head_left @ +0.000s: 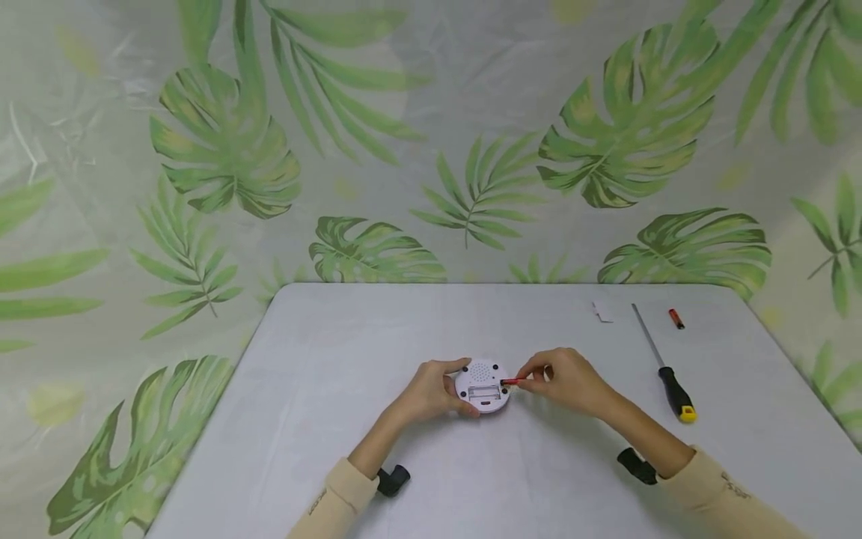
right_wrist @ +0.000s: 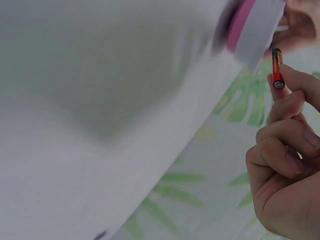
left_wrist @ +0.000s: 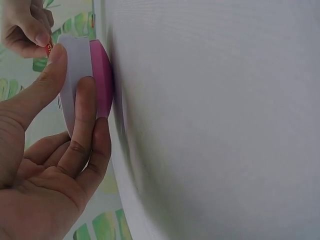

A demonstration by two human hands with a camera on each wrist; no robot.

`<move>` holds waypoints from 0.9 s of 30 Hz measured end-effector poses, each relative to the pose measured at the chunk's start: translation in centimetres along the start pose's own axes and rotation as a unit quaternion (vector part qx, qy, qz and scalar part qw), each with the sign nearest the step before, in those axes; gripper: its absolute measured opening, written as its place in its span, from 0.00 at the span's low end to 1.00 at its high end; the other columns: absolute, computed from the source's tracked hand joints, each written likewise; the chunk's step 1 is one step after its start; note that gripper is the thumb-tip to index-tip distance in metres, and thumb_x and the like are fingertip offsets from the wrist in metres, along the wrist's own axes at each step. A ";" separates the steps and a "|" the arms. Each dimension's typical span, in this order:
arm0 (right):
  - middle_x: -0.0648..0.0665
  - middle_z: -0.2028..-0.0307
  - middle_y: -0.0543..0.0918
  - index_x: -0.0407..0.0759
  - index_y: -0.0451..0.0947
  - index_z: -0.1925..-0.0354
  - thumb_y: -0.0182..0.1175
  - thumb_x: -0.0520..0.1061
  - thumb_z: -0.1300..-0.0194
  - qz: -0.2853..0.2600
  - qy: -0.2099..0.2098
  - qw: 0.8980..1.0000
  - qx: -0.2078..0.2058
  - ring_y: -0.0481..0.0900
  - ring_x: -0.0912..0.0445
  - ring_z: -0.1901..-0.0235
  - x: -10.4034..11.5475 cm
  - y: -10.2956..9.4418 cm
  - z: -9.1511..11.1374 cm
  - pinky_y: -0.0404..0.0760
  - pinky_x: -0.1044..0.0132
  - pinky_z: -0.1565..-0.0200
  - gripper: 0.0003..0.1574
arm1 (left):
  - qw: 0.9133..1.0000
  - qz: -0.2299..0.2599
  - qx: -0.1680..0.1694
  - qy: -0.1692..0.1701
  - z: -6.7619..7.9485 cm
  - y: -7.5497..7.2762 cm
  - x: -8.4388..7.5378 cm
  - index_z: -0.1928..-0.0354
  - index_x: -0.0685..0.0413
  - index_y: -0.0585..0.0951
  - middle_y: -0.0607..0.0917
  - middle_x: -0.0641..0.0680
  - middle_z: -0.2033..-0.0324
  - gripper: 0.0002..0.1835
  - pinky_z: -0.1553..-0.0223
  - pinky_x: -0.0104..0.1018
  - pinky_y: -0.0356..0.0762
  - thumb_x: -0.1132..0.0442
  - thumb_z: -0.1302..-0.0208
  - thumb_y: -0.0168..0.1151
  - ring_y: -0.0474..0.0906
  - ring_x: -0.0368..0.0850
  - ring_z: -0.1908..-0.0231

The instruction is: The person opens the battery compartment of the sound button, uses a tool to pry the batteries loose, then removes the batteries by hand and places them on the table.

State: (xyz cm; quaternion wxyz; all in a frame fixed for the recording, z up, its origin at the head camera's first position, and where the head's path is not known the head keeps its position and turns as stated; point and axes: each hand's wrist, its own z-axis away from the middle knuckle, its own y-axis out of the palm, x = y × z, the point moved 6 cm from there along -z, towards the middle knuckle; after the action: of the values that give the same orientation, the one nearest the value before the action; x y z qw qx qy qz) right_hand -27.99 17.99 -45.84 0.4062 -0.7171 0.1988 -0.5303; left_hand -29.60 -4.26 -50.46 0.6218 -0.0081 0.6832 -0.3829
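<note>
White-and-pink round device (head_left: 483,386) sits back-up mid-table (head_left: 323,389), its battery bay showing. Left hand (head_left: 431,391) curls thumb and fingers round the rim — steadies it. Right hand (head_left: 566,380) pinches a red battery (head_left: 509,382) at the bay's edge, lined up with the slot. Screwdriver (head_left: 663,364) and spare battery (head_left: 676,319) lie well right — out of the way.

A round white plastic device with a pink underside (head_left: 483,386) is being shown at frame centre on a pale grey table (head_left: 337,389). A small red and orange battery (head_left: 509,382) is being displayed beside it. A backdrop sheet printed with green leaves (head_left: 222,150) is being seen across the upper frame, and a black-handled screwdriver with a yellow tip (head_left: 676,392) at right.
</note>
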 end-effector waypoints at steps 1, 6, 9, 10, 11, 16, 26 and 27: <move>0.56 0.76 0.81 0.49 0.91 0.65 0.74 0.43 0.39 0.005 0.008 1.000 -0.011 0.68 0.63 0.76 -0.7 -0.7 0.1 0.67 0.70 0.73 0.02 | 1.000 0.000 0.001 -0.001 0.0 0.0 0.0 0.27 0.61 0.72 0.82 0.46 0.84 0.49 0.77 0.27 0.69 0.63 0.52 0.85 0.72 0.35 0.83; 0.49 0.76 0.82 0.42 0.91 0.64 0.72 0.44 0.36 0.041 0.061 0.993 -0.092 0.69 0.60 0.77 -6.2 -5.6 0.4 0.66 0.68 0.76 0.06 | 1.000 -0.003 -0.002 -0.006 0.1 0.0 0.0 0.27 0.62 0.71 0.83 0.48 0.84 0.49 0.77 0.27 0.70 0.63 0.53 0.85 0.73 0.35 0.82; 0.38 0.73 0.86 0.34 0.90 0.62 0.70 0.45 0.33 0.062 0.107 0.981 -0.149 0.73 0.58 0.79 -10.5 -9.3 1.2 0.69 0.66 0.78 0.13 | 1.000 0.000 -0.001 -0.006 0.2 0.0 0.0 0.27 0.63 0.71 0.84 0.49 0.83 0.49 0.76 0.27 0.70 0.64 0.53 0.85 0.74 0.35 0.82; 0.35 0.72 0.87 0.32 0.89 0.61 0.69 0.45 0.33 0.071 0.128 0.975 -0.166 0.74 0.58 0.80 -12.0 -10.5 1.5 0.70 0.64 0.79 0.15 | 1.000 0.002 0.001 -0.004 0.2 0.0 0.0 0.27 0.64 0.71 0.84 0.50 0.83 0.49 0.76 0.27 0.71 0.64 0.53 0.85 0.74 0.35 0.82; 0.32 0.70 0.88 0.31 0.89 0.61 0.68 0.46 0.32 0.079 0.152 0.969 -0.180 0.75 0.57 0.81 -13.5 -11.6 2.0 0.70 0.63 0.80 0.17 | 1.000 0.003 0.003 -0.002 0.2 0.0 -0.1 0.27 0.64 0.71 0.84 0.50 0.83 0.49 0.76 0.26 0.71 0.64 0.53 0.84 0.74 0.35 0.82; 0.33 0.69 0.89 0.29 0.87 0.57 0.63 0.50 0.31 0.097 0.276 0.933 -0.211 0.78 0.53 0.82 -20.2 -16.1 3.5 0.70 0.59 0.82 0.22 | 1.000 0.009 0.009 -0.003 0.2 0.0 0.0 0.27 0.65 0.70 0.84 0.49 0.83 0.49 0.76 0.26 0.71 0.65 0.52 0.84 0.74 0.35 0.82; 0.31 0.71 0.88 0.33 0.89 0.64 0.66 0.55 0.35 0.095 0.399 0.892 -0.189 0.79 0.43 0.75 -26.3 -18.5 5.0 0.71 0.55 0.76 0.24 | 1.000 0.006 0.010 -0.009 0.2 0.2 0.1 0.26 0.63 0.70 0.84 0.48 0.83 0.49 0.75 0.27 0.72 0.64 0.51 0.84 0.75 0.36 0.81; 0.32 0.73 0.88 0.33 0.89 0.64 0.67 0.55 0.35 0.093 0.403 0.892 -0.182 0.79 0.44 0.76 -26.6 -18.4 5.1 0.71 0.56 0.76 0.24 | 1.000 0.005 0.009 -0.008 0.2 0.2 0.0 0.26 0.63 0.70 0.84 0.48 0.83 0.48 0.75 0.27 0.72 0.64 0.51 0.84 0.75 0.36 0.81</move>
State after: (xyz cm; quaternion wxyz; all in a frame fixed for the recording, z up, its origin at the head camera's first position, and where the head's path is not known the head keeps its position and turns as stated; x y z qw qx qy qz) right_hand -35.54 49.78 -47.67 0.2014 -0.4818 0.5040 -0.6880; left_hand -29.33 -4.21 -50.59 0.6296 -0.0019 0.6744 -0.3856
